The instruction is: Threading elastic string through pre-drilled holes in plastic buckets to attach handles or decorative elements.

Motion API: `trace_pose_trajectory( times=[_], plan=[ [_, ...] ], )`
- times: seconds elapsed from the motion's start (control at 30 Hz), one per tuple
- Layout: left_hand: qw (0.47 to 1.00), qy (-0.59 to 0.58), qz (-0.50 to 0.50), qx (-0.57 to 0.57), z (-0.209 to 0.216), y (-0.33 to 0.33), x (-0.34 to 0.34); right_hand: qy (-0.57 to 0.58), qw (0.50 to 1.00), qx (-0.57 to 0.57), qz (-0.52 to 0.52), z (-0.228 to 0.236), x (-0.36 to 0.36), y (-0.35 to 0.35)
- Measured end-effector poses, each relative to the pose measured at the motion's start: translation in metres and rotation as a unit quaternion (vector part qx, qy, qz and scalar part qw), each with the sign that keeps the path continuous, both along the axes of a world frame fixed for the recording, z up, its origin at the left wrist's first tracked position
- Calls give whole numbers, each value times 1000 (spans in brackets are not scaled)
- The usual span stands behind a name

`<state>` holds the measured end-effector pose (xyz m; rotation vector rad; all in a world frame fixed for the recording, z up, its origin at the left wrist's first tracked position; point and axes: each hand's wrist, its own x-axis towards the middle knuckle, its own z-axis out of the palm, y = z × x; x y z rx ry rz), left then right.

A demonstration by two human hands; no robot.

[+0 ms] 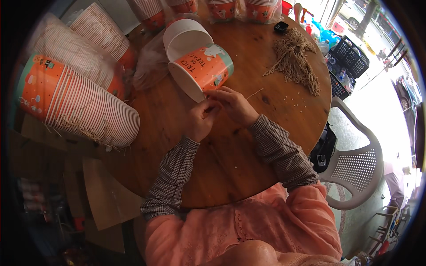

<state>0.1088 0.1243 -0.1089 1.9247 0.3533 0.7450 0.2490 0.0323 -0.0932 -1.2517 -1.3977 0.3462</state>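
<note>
An orange paper bucket (205, 66) with a green base band, cartoon figures and a white inside lies tilted on its side on the table. My two hands meet at the near end of its rim. My left hand (203, 119) is closed in a pinch, its fingertips just below the rim; what they hold is too small to make out. My right hand (235, 105) is closed too, its fingers against the bucket's edge and around a thin beige cord (255, 93). One end of the cord sticks out past the knuckles. Behind this bucket leans another white-lined bucket (188, 37).
Nested bucket stacks (84, 102) fill the left side, with cords hanging over the nearest one. More bagged stacks (222, 9) line the far edge. A heap of beige cords (295, 57) lies at the far right of the round wooden table (284, 115). A plastic chair (355, 168) stands at right.
</note>
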Motion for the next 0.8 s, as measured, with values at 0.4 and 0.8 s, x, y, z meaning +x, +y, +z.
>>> trace_pose_trajectory(
  times=[0.4,0.8],
  plan=[
    [951,-85,32,-295,7,9,-6,9,994,-46,-98,11,-18,-9],
    [976,-46,24,-211,0,9,-4,30,993,15,-117,15,-20,-13]
  ],
)
